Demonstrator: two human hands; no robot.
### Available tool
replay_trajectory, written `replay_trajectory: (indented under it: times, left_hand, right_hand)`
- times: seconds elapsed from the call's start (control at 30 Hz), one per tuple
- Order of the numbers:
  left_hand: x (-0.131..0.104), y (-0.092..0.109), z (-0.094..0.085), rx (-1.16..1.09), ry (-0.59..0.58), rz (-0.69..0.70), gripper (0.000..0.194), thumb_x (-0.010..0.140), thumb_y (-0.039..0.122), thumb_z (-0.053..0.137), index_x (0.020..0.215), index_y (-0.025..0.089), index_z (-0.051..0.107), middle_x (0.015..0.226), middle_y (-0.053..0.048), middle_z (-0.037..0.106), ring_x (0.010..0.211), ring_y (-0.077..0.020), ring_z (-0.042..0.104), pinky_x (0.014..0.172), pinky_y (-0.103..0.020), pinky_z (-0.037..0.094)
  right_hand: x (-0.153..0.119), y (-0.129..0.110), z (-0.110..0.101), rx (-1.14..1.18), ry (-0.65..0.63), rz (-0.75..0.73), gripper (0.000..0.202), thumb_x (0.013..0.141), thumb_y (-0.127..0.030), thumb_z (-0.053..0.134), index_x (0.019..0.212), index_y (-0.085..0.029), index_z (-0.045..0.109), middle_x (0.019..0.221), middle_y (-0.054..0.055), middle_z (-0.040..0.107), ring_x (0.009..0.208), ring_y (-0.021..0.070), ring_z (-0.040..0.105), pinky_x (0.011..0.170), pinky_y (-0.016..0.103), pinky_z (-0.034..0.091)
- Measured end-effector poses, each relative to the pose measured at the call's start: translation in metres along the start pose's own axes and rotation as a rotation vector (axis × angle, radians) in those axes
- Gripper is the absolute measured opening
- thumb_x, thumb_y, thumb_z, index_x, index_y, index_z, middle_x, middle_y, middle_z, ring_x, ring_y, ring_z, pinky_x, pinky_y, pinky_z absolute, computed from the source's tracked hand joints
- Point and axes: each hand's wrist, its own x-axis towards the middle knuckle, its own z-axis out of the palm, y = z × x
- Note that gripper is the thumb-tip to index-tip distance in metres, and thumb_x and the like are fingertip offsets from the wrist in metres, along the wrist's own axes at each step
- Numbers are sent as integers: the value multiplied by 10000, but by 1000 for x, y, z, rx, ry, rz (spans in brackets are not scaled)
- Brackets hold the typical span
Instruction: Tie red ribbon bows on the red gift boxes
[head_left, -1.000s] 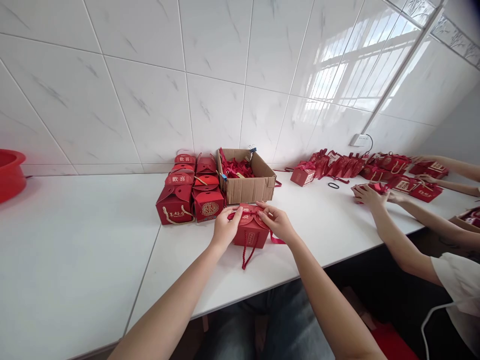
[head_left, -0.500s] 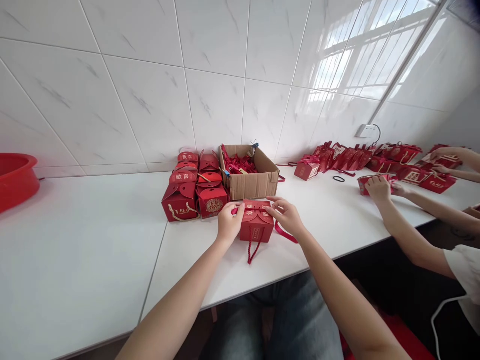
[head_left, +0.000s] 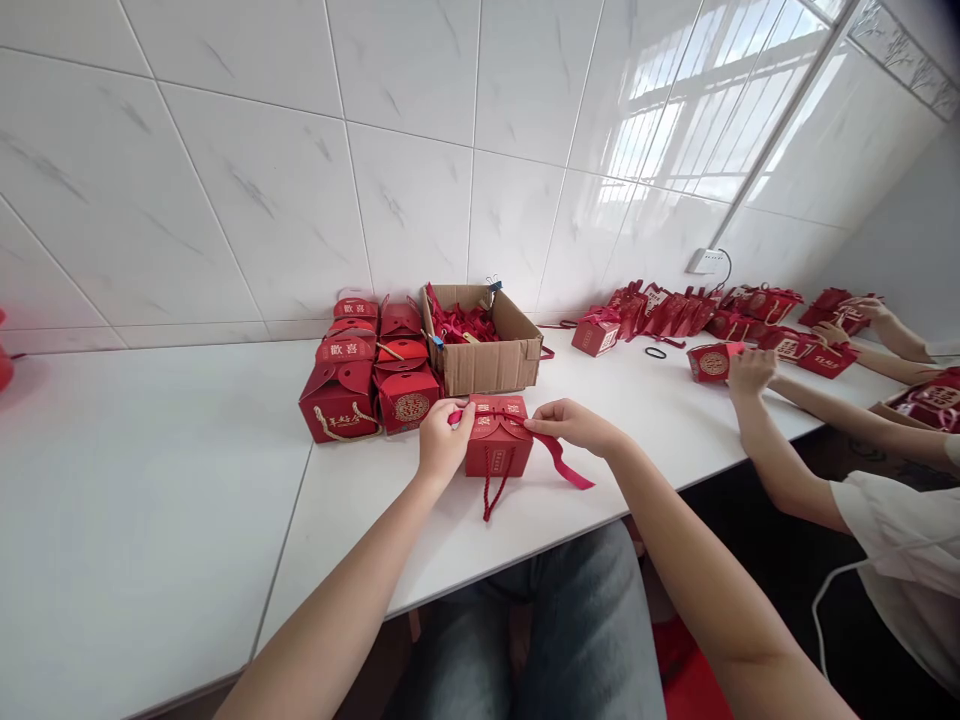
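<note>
Bright, soft daylight fills most of the frame. A barred window's reflection (head_left: 664, 115) glares white on glossy wall tiles (head_left: 405, 220) at upper right, while the space beneath the tabletop (head_left: 187, 500) sinks near-black at lower right. Wide-angle distortion stretches the edges; the central red box (head_left: 499, 460) looks reasonably sharp.
</note>
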Motion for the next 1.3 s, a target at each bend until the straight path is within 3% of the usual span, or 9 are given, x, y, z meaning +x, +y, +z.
replay_trajectory:
  times: [0.2, 0.37, 0.57, 0.73, 0.83, 1.1, 1.2, 1.3]
  left_hand:
    - [5, -4, 0, 24, 4, 0, 145, 781, 326, 568, 734, 197, 522, 941, -82, 640, 896, -217, 615, 829, -359, 471]
    - [15, 2, -8, 141, 16, 100, 336, 708, 259, 653, 960, 205, 438, 1103, -100, 568, 990, -227, 588, 813, -351, 481]
    - [27, 28, -17, 490, -183, 322, 202, 721, 152, 591, 898, 211, 514, 928, -45, 610, 893, -239, 568, 747, -362, 464]
    - [36, 35, -16, 478, -431, 495, 266, 736, 58, 453, 808, 229, 644, 894, -38, 630, 857, -221, 545, 744, -352, 461]
    - [41, 35, -16, 477, -510, 546, 316, 716, 39, 431, 718, 235, 678, 883, -46, 634, 840, -222, 544, 751, -358, 460]
    - [42, 40, -18, 444, -519, 516, 280, 695, 84, 482, 734, 244, 708, 838, -38, 676, 811, -222, 563, 775, -368, 457]
    - [40, 50, -13, 311, -460, 378, 156, 751, 233, 535, 812, 220, 679, 866, -37, 687, 821, -219, 587, 747, -346, 468]
    - [40, 59, -7, 130, -459, 212, 268, 814, 431, 512, 813, 202, 651, 820, -35, 692, 749, -196, 610, 672, -307, 469]
  right_hand:
    - [4, -1, 4, 482, -9, -129, 195, 705, -331, 723, 831, -188, 685, 778, 4, 624, 665, 102, 513, 670, 262, 382]
    - [10, -4, 7, 510, -8, -145, 188, 690, -228, 685, 873, -195, 708, 811, 13, 646, 683, 110, 505, 625, 259, 352]
    - [8, -6, 7, 584, 64, -185, 214, 730, -292, 692, 912, -184, 726, 798, 22, 659, 670, 102, 496, 606, 252, 349]
    - [8, -10, 10, 755, 70, -190, 198, 727, -281, 704, 889, -168, 715, 780, 29, 670, 708, 121, 582, 709, 270, 443]
    - [9, -13, 12, 794, 80, -169, 252, 687, -208, 712, 938, -181, 700, 802, 21, 677, 682, 117, 595, 705, 271, 468]
    - [10, -17, 13, 782, 144, -146, 260, 674, -249, 752, 918, -181, 694, 793, 20, 666, 673, 108, 591, 693, 265, 477]
    - [10, -18, 14, 785, 128, -144, 307, 659, -257, 772, 946, -186, 691, 824, 21, 666, 709, 116, 607, 716, 278, 487]
    - [10, -19, 16, 748, 137, -150, 312, 650, -270, 782, 933, -188, 679, 825, 12, 658, 717, 107, 607, 715, 273, 486]
